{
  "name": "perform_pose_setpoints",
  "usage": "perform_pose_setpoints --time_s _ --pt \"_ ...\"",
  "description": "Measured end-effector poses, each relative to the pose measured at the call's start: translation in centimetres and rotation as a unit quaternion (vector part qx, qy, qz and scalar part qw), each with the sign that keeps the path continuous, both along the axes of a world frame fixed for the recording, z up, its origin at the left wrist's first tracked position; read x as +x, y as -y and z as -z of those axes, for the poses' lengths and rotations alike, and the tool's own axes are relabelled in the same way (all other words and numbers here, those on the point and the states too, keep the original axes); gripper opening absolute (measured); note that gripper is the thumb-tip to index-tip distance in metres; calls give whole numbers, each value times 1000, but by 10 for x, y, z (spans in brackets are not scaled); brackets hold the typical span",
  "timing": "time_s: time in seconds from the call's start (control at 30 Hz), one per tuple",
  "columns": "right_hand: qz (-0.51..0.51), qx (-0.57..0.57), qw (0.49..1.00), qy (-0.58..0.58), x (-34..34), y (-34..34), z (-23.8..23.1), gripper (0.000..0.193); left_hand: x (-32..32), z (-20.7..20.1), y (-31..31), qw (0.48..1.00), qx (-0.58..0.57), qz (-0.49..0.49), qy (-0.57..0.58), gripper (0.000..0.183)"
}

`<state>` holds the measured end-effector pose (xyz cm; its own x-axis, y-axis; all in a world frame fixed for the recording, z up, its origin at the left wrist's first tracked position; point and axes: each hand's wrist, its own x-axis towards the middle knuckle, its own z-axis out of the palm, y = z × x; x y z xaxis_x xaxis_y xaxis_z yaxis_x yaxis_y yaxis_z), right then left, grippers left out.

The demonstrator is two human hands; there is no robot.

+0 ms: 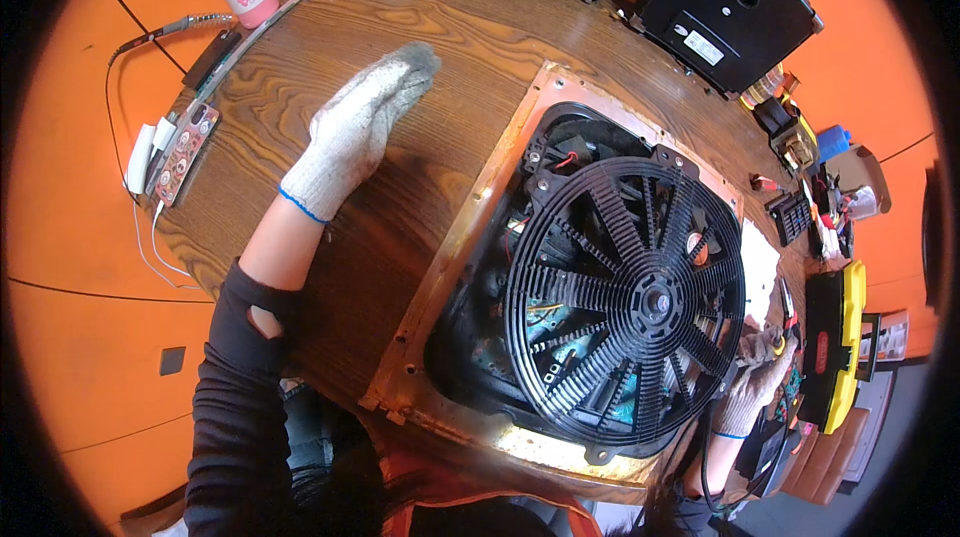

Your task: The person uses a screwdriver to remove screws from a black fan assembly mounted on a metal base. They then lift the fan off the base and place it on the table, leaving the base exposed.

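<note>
I saw the round, ribbed black fan point(655, 302) over a rusty frame point(480, 197) on the surface point(480, 32); my left hand point(365, 117) was flat, released; whether my right hand point(750, 399), near the fan, held anything, I couldn't tell.

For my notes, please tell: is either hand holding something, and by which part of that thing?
The left hand over the table holds nothing visible. The right hand is beside the fan; whether it grips anything, and where, cannot be told.
</note>
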<state>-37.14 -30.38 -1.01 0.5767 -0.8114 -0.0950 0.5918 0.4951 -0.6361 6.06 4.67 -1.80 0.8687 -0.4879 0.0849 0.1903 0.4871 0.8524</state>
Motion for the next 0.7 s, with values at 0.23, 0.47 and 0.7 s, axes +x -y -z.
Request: perform_pose_setpoints --time_s 0.23,0.47,0.7 --pt "2 -8 1000 0 -6 6 6 38 -1 5 -4 938 173 23 298 38" --pt "0 -12 1000 -10 0 -2 1 39 -30 -14 8 547 499 13 672 47" --pt "65 11 997 -47 10 -14 -9 38 -51 -26 12 567 472 33 675 53"
